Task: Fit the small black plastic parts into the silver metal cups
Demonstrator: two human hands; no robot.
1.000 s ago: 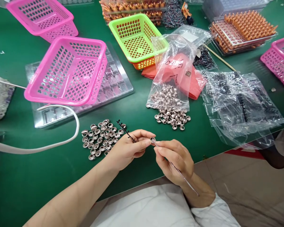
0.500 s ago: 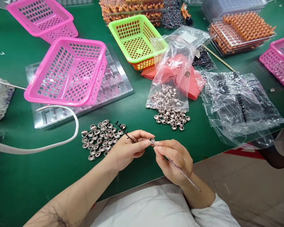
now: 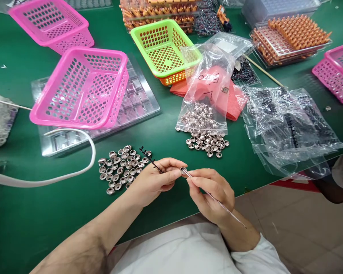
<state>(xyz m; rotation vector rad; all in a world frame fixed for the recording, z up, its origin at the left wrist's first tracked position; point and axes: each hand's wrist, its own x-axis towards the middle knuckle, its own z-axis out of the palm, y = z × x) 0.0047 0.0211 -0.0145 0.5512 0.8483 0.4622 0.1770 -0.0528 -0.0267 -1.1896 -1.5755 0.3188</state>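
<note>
My left hand [image 3: 160,179] pinches a small silvery ring-shaped cup [image 3: 183,171] between thumb and forefinger. A black plastic sprue strip with little nubs [image 3: 150,158] sticks out from the back of the same hand, its lower end hidden by the fingers. My right hand [image 3: 213,194] is closed around a thin metal rod [image 3: 225,208] like a pair of tweezers or a pick; its tip meets the cup. Left of my hands lies a spread of similar silvery cups [image 3: 117,167]. Beyond them, more cups [image 3: 207,142] spill from a clear plastic bag [image 3: 208,61].
Pink baskets [image 3: 82,87] stand at the left on a clear tray [image 3: 144,102]. A green basket [image 3: 165,45] is at the back, beside a red cloth-like piece [image 3: 231,102]. Bags of black parts [image 3: 294,125] lie right. A white strap [image 3: 45,180] curves across the left.
The rod and my right hand have shifted slightly to the right and tilted a little. My left hand keeps its pinch on the cup.
</note>
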